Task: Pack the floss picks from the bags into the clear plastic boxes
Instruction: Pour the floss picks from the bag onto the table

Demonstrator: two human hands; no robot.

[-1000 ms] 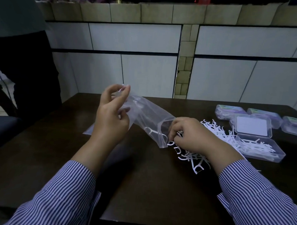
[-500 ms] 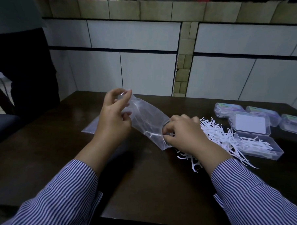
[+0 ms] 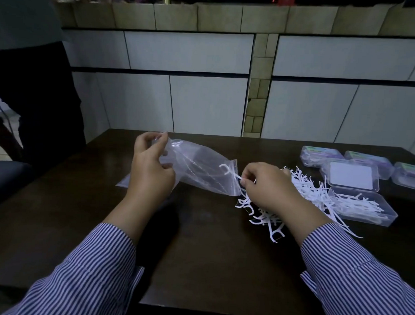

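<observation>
Progress looks like roughly the middle of the job, judged from how things lie. At centre left of the frame the left hand [image 3: 151,169] holds up the closed end of a clear bag [image 3: 201,171], fingers pinching the plastic, so that its mouth tilts down toward the right. The bag looks almost empty: one floss pick [image 3: 228,171] shows at its mouth, and the right hand [image 3: 267,186], just right of centre, pinches that pick's handle between fingertips, the rest of the fingers curled. A second, flat bag [image 3: 124,182] lies on the counter [image 3: 197,252] behind the left wrist; I cannot tell whether anything is in it.

Below and to the right of the right hand, loose picks [image 3: 302,192] lie in a heap on the counter, reaching the open box [image 3: 366,207] at centre right. That box has only a thin layer of picks in it, with its lid [image 3: 350,175] open behind it. Farther back at right, three closed boxes [image 3: 320,156] stand in a row and seem already packed.

Still to do, then: clear the last pick from the bag, move the heap into the open box and shut it.

A standing person [image 3: 27,66] fills the upper left of the frame, well apart from the work. The scattered heap is the main nuisance, since the picks lie tangled and some trail past the box toward the lower right.
</observation>
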